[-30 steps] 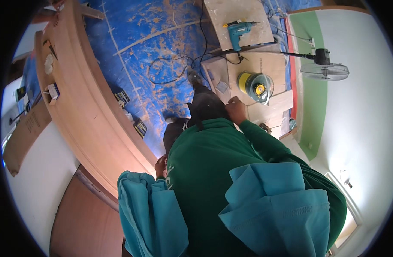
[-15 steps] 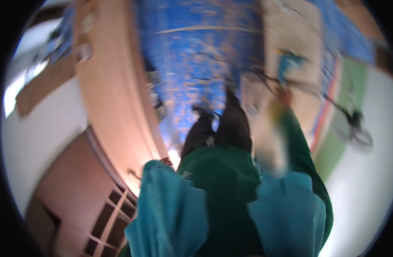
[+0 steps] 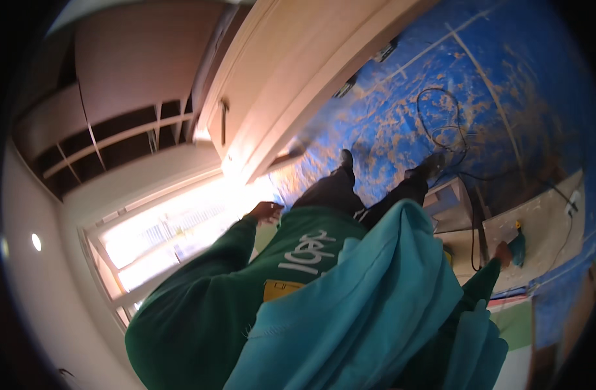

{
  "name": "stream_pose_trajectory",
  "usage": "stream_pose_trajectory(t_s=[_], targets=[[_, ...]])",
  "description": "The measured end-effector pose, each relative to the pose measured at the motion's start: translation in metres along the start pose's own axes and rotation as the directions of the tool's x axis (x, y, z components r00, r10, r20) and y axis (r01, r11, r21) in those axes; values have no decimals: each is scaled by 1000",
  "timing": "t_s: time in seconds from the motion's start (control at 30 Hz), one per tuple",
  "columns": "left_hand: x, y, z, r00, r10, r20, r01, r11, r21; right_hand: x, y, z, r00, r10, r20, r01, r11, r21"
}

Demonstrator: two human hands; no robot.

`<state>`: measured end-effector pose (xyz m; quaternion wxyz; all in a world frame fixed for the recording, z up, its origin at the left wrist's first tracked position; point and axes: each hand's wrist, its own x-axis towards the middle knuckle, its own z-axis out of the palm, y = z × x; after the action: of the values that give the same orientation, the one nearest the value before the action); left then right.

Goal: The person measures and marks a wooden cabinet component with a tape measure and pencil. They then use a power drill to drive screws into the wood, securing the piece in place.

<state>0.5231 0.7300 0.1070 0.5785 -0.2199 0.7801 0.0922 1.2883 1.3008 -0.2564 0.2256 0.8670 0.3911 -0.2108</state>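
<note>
At fingers of our right hand [image 3: 502,253]: teal drill [image 3: 518,250] | probably heavy, stiff; best held by handle | closure we cannot tell; left hand [image 3: 267,211] loosely spread

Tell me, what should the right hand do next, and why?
Maybe close the right hand snugly round the teal power drill: the hand is right at it, though whether it grips is unclear. The drill lies on the pale board, and the left hand is well away.

Left arm [image 3: 210,273] bends in, left hand [image 3: 266,212] hanging loosely curled beside the torso [image 3: 324,224]! Right arm [image 3: 481,278] stretches well out, right hand [image 3: 502,254] at its end, finger pose too small to read.
</note>
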Motion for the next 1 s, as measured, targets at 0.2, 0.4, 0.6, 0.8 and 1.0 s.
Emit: stream_pose_trajectory(t_s=[0.2, 0.4, 0.6, 0.8, 1.0], targets=[[19, -15, 25, 986, 127, -106, -132, 990, -42, -64, 24, -83, 683, -729, -53, 618, 614, -491], [110, -65, 20, 883, 459, -95, -468, 877, -108, -321, -31, -83, 223, -935, -275, 868, 319, -380], [83, -31, -18, 691, 721, 48, -625, 630, -461, -695, -137, -71, 247, -964, 96, 873, 264, 411], [-15, -47, -88, 294, 939, 179, 64, 167, -984, -925, -167, -34, -295, -825, 483, 739, 124, 662], [-49, -88, -145, 363, 891, -273, -167, -226, -960, -1028, -194, 30, -447, -765, 464, 704, 19, 710]])
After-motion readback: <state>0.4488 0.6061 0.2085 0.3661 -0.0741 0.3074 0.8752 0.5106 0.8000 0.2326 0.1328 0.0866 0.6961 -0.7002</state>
